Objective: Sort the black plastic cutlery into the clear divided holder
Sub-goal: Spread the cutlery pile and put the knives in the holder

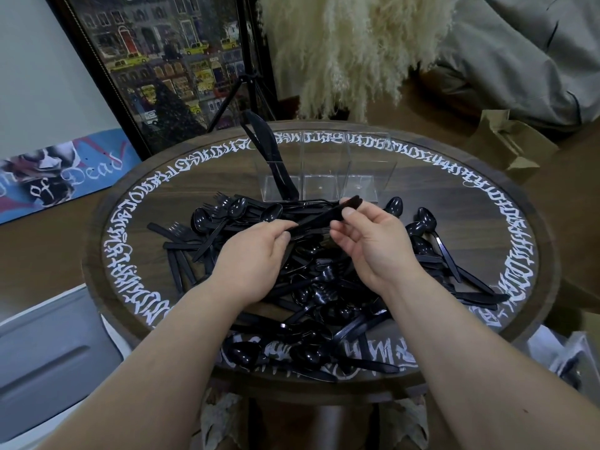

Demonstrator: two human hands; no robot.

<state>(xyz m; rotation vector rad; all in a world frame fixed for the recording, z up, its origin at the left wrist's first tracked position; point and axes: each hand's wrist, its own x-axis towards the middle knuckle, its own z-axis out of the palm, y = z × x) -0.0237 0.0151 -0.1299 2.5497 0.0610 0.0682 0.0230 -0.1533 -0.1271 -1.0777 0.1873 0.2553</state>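
Both hands, left hand [259, 251] and right hand [367, 235], pinch a knife bundle [324, 216]; square ends, then drop into holder [321, 170] at 12 o'clock.

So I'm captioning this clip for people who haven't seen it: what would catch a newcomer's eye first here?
The heap of black cutlery spread over the round table with its ring of white lettering. Above the heap, both hands hold a bundle of black pieces between them. Behind stands the clear holder, with knives upright in its left compartment only.
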